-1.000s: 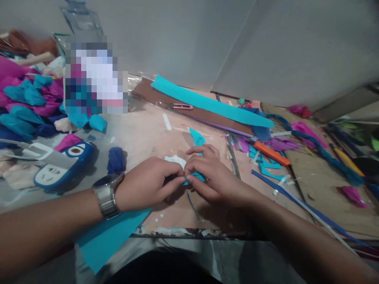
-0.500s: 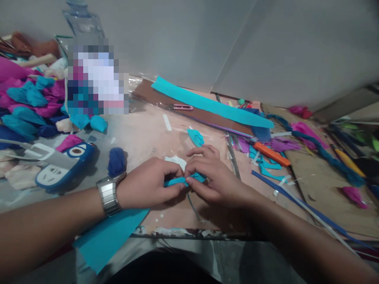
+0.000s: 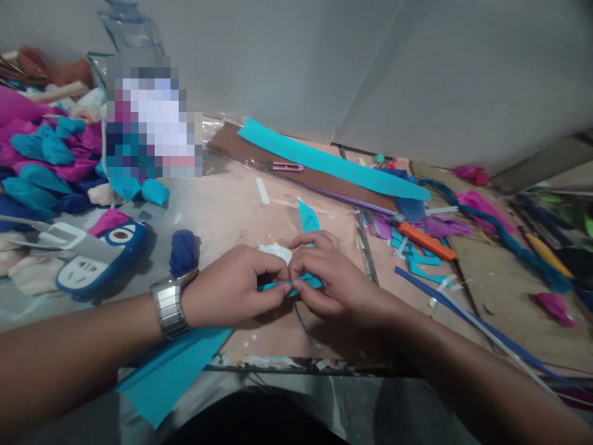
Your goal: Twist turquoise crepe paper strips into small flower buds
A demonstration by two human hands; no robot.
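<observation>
Both my hands meet over the table, fingertips nearly touching. Pinched between the thumb and finger of my left hand (image 3: pixel 234 287) is a strip of turquoise crepe paper (image 3: pixel 313 282). My right hand (image 3: pixel 327 272) grips the same paper with thumb and forefinger, its other fingers curled above. A turquoise paper end (image 3: pixel 308 216) pokes up behind my right fingers; whether it belongs to the same strip is hidden. Just behind the hands lies a crumpled white scrap (image 3: pixel 277 251). Beneath my left wrist, a wide turquoise sheet (image 3: pixel 178 371) hangs over the table's front edge.
On the left are a blue-and-white power strip (image 3: pixel 102 259), a dark blue paper bundle (image 3: pixel 183 252) and a heap of coloured paper pieces (image 3: pixel 46 145). Brown sheets (image 3: pixel 231 145) with pink thread snips (image 3: pixel 287 167) lie behind. An orange cutter (image 3: pixel 426 241) rests at right.
The turquoise end behind my right hand drooped and curled, then rose upright again. More turquoise paper now shows along my left thumb. Both hands stay nearly in place.
</observation>
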